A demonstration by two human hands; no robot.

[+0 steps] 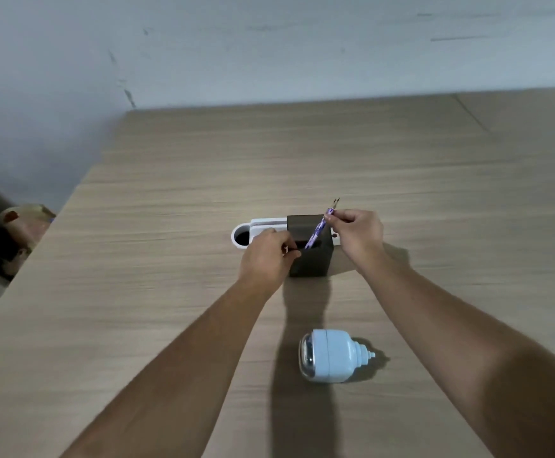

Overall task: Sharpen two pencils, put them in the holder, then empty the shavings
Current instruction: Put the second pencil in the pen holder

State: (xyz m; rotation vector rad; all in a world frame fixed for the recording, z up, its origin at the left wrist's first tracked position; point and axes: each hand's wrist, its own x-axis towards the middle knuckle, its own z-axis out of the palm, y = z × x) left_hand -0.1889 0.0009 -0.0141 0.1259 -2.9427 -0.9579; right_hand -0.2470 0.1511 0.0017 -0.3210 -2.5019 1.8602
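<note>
Right hand (358,234), frame centre, pinches the upper part of one purple patterned pencil (319,229) between thumb and fingers. Pencil long axis runs diagonal: sharpened tip points up-right, lower end angles down-left into the opening of the dark square pencil holder (312,259). Wrist bent, forearm comes in from lower right. Left hand (266,256) sits at the holder's left side, fingers curled against its top edge, gripping it; forearm comes in from lower left. One holder, standing upright on the wooden table (434,193). Just behind it, touching or nearly so, a white desk cable port (241,238) with a dark round hole. One light blue pencil sharpener (332,360) lies on its side lower centre, well apart from the holder, clear end facing left. One pencil visible.
</note>
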